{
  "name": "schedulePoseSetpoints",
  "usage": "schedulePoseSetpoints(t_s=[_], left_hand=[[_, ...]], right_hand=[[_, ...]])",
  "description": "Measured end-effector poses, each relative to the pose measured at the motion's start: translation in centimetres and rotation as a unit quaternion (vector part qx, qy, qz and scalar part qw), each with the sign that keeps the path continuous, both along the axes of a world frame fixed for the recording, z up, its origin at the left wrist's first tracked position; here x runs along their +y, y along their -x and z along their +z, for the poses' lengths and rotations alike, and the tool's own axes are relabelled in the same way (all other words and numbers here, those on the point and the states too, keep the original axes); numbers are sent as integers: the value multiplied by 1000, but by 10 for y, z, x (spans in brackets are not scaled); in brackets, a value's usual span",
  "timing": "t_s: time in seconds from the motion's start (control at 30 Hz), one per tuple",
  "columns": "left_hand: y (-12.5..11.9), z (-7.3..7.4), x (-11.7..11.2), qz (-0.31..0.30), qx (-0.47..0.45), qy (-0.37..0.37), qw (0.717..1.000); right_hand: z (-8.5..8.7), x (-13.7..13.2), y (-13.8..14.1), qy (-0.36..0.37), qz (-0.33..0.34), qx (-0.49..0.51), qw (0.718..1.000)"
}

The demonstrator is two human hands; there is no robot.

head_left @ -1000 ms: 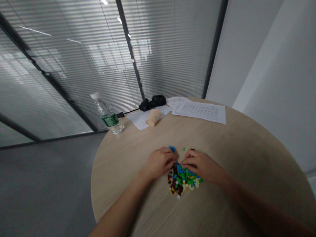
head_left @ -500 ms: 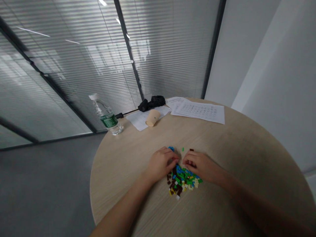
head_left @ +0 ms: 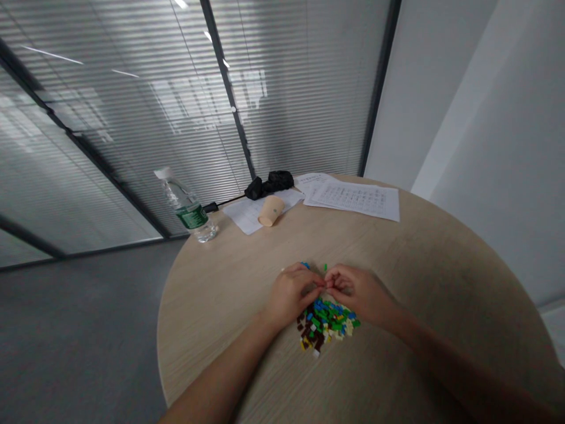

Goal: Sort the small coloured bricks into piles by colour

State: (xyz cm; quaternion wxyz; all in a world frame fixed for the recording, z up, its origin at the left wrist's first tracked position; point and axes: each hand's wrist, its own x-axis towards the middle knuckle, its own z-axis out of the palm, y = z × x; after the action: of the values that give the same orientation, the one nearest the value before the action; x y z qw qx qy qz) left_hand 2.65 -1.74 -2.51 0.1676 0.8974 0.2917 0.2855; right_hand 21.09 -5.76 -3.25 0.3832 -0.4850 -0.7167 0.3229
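Small multicoloured plastic bricks (head_left: 326, 327) lie heaped on the round pale-wood tabletop (head_left: 424, 277), just below our hands. Our left hand (head_left: 291, 291) and right hand (head_left: 358, 293) meet above the heap, fingertips (head_left: 329, 282) pressed close in two tight grips; whether they pinch a brick, we cannot tell.

Printed sheets (head_left: 352, 200) (too blurred), bottle label (head_left: 191, 216), nothing legible

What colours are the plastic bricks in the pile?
The pile of plastic bricks is green, blue, dark brown, yellow and white; head view.
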Motion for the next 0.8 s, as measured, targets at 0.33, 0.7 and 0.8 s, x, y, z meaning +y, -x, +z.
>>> schedulePoseSetpoints(t_s=[0.33,0.7,0.8], left_hand=[[-2,-1,2,-16,-41,-10,999],[5,-2,19,143,-21,-58,988],[11,-7,28,227,-9,-67,972]], right_hand=[[-9,5,-1,80,-7,164,983],[-3,8,-7,74,-100,199,972],[-2,9,-9,73,-107,196,972]])
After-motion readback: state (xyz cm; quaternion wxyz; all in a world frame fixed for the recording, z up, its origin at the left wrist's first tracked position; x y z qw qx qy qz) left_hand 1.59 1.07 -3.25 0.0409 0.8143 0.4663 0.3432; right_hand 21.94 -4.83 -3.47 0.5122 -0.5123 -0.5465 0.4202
